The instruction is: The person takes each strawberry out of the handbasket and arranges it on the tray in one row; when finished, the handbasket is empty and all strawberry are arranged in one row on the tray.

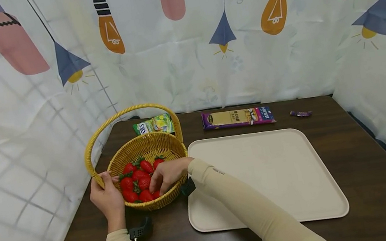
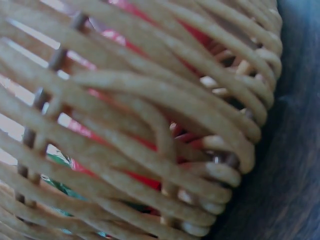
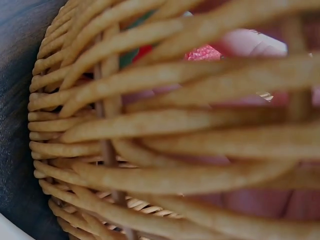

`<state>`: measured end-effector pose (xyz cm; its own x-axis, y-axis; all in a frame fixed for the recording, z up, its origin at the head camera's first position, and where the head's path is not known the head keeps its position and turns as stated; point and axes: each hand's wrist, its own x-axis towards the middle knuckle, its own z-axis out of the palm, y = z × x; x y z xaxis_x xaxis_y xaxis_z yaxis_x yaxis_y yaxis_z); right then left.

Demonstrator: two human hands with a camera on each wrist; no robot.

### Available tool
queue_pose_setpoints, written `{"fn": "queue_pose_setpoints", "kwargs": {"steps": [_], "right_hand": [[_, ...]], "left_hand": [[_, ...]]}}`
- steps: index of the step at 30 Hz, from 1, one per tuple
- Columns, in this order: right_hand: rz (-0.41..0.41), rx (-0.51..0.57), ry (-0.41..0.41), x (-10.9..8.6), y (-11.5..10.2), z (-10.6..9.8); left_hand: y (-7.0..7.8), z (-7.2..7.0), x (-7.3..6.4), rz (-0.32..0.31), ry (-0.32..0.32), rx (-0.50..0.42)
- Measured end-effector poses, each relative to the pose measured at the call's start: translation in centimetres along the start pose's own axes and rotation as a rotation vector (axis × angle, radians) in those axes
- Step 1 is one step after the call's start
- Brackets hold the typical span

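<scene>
Gripping the basket (image 1: pixel 160 144) by the tabletop's left edge (image 1: pixel 79 237) with my left hand (image 1: pixel 109 199), I reach my right hand (image 1: pixel 169 175) among strawberries (image 1: pixel 139 175), its hold unclear.

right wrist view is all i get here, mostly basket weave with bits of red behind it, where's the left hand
Observer: In the head view, the left hand holds the left side of the yellow wicker basket, at the foot of its handle.
Operator: ok and is the basket filled right up at the far side
Observer: No, the far inner wall shows bare weave above the strawberries.
Operator: got it, anything to the right of the basket
Observer: Yes, a cream rectangular tray with rounded corners, and the right forearm crosses over it.
</scene>
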<state>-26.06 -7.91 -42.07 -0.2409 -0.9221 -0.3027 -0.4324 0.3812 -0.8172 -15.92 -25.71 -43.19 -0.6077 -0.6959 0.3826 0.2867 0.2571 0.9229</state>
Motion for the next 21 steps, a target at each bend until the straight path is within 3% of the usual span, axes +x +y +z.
{"fn": "queue_pose_setpoints", "kwargs": {"steps": [14,21], "right_hand": [[0.012,0.195,-0.093,-0.16,0.24,0.08],[-0.005,0.224,-0.121,-0.09,0.39,0.23]], "left_hand": [[-0.14,-0.03,0.02,0.041,-0.004,0.006],[-0.54,-0.01,0.19,0.051,0.000,0.007]]}}
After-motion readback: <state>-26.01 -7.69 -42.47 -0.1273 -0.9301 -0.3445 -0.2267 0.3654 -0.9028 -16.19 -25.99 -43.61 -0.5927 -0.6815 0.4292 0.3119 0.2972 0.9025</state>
